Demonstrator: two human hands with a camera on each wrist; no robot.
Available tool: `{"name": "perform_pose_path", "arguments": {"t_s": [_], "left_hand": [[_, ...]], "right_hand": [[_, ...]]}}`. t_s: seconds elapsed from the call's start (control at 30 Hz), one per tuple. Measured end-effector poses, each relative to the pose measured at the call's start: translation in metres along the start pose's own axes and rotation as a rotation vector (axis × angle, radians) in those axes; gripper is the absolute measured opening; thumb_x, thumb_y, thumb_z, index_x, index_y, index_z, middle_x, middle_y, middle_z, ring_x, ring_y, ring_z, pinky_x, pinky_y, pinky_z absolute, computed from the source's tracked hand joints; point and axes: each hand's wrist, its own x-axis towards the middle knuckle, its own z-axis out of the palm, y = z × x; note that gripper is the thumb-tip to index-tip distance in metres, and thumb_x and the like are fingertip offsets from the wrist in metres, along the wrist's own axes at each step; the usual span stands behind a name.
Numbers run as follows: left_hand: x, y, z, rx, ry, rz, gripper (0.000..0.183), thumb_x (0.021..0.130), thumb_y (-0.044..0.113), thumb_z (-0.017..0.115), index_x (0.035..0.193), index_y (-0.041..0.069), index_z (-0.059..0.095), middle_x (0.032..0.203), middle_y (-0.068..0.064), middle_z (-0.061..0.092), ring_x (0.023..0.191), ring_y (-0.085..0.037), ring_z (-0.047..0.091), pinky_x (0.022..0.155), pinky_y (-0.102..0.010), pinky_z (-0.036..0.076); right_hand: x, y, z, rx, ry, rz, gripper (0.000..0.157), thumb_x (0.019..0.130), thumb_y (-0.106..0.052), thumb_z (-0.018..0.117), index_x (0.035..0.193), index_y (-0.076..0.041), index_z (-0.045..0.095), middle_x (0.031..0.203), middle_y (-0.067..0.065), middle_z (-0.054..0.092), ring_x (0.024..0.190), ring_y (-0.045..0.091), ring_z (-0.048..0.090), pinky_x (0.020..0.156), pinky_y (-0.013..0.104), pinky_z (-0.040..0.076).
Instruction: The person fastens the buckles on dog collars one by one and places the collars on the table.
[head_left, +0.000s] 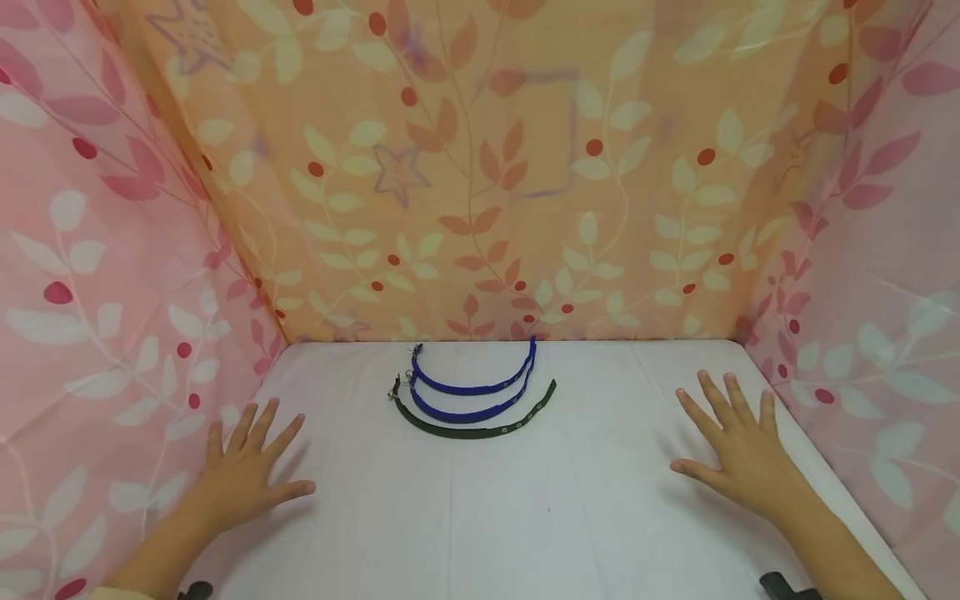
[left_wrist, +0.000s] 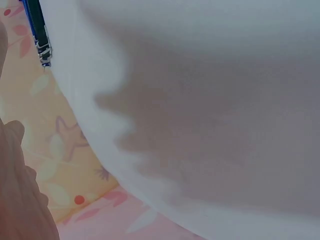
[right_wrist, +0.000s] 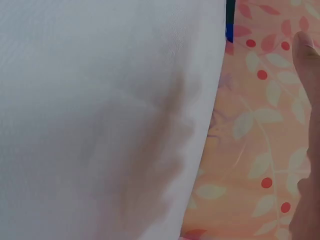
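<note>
Three pet collars lie curved in a nested row at the far middle of the white table in the head view. Two are blue: a rear blue collar (head_left: 461, 391) and a front blue collar (head_left: 465, 419). Nearest the person is a dark green collar (head_left: 465, 433) with metal eyelets toward its right end. Metal buckles (head_left: 393, 393) sit at the left ends. My left hand (head_left: 243, 479) is spread over the table's left side, apart from the collars. On the right side my right hand (head_left: 742, 458) is spread likewise, holding nothing. Both cast shadows on the cloth.
A white-covered table (head_left: 510, 517) runs back to an orange leaf-patterned curtain (head_left: 465, 192). Pink patterned curtains stand along the left side (head_left: 112, 275) and the right side (head_left: 885, 317). Dark wrist straps show at the bottom edge.
</note>
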Motion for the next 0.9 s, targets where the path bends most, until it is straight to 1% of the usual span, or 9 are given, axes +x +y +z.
{"name": "perform_pose_path", "arguments": {"t_s": [0.17, 0.3, 0.37, 0.5, 0.67, 0.77, 0.83, 0.9], "left_hand": [[0.006, 0.004, -0.002, -0.006, 0.025, 0.014, 0.103, 0.085, 0.081, 0.057, 0.165, 0.030, 0.016, 0.172, -0.018, -0.004, 0.156, -0.043, -0.016, 0.110, -0.073, -0.024], [0.014, 0.010, -0.006, -0.007, 0.031, 0.022, 0.103, 0.084, 0.081, 0.057, 0.164, 0.027, 0.021, 0.171, -0.021, 0.003, 0.156, -0.046, -0.006, 0.110, -0.070, -0.026], [0.016, 0.013, -0.007, -0.014, 0.030, 0.023, 0.104, 0.084, 0.081, 0.058, 0.164, 0.026, 0.022, 0.171, -0.021, 0.004, 0.156, -0.047, -0.004, 0.111, -0.068, -0.027], [0.022, 0.016, -0.005, -0.033, 0.029, 0.023, 0.106, 0.082, 0.082, 0.060, 0.164, 0.027, 0.022, 0.171, -0.021, 0.003, 0.156, -0.047, -0.003, 0.111, -0.069, -0.026], [0.027, 0.019, 0.001, -0.052, 0.016, 0.033, 0.113, 0.078, 0.083, 0.064, 0.165, 0.030, 0.016, 0.171, -0.020, 0.001, 0.156, -0.047, -0.004, 0.110, -0.071, -0.026], [0.028, 0.019, 0.004, -0.051, 0.004, 0.037, 0.115, 0.077, 0.082, 0.066, 0.165, 0.027, 0.018, 0.171, -0.019, -0.003, 0.156, -0.046, -0.006, 0.109, -0.071, -0.027], [0.031, 0.020, 0.003, -0.057, 0.012, 0.045, 0.114, 0.076, 0.079, 0.069, 0.164, 0.026, 0.020, 0.171, -0.020, -0.001, 0.156, -0.047, -0.004, 0.110, -0.072, -0.025], [0.035, 0.021, 0.001, -0.060, 0.030, 0.054, 0.114, 0.075, 0.078, 0.072, 0.164, 0.025, 0.023, 0.171, -0.021, 0.004, 0.155, -0.048, 0.000, 0.110, -0.076, -0.020]], "right_hand": [[0.003, -0.004, 0.002, 0.023, 0.036, -0.025, 0.106, 0.076, -0.063, 0.080, 0.162, -0.023, 0.032, 0.171, 0.013, 0.017, 0.159, 0.035, -0.001, 0.118, 0.071, -0.012], [0.008, -0.007, 0.005, 0.030, 0.054, -0.034, 0.107, 0.075, -0.062, 0.081, 0.161, -0.023, 0.033, 0.171, 0.013, 0.018, 0.159, 0.035, 0.000, 0.119, 0.070, -0.012], [0.011, -0.009, 0.006, 0.034, 0.062, -0.039, 0.107, 0.074, -0.062, 0.081, 0.161, -0.023, 0.033, 0.171, 0.013, 0.018, 0.159, 0.035, 0.001, 0.119, 0.070, -0.011], [0.015, -0.012, 0.007, 0.037, 0.068, -0.043, 0.106, 0.075, -0.063, 0.081, 0.161, -0.022, 0.034, 0.170, 0.013, 0.019, 0.159, 0.036, 0.003, 0.119, 0.071, -0.009], [0.019, -0.016, 0.009, 0.053, 0.057, -0.034, 0.106, 0.075, -0.063, 0.080, 0.161, -0.022, 0.034, 0.170, 0.013, 0.020, 0.159, 0.036, 0.004, 0.119, 0.070, -0.010], [0.020, -0.020, 0.012, 0.066, 0.044, -0.030, 0.106, 0.076, -0.064, 0.080, 0.161, -0.022, 0.033, 0.170, 0.014, 0.020, 0.159, 0.036, 0.003, 0.119, 0.070, -0.010], [0.022, -0.022, 0.013, 0.067, 0.043, -0.027, 0.106, 0.077, -0.064, 0.079, 0.162, -0.022, 0.032, 0.170, 0.014, 0.020, 0.159, 0.036, 0.003, 0.119, 0.070, -0.010], [0.025, -0.023, 0.014, 0.068, 0.049, -0.024, 0.106, 0.077, -0.064, 0.080, 0.161, -0.022, 0.032, 0.170, 0.014, 0.021, 0.159, 0.036, 0.004, 0.120, 0.069, -0.009]]}}
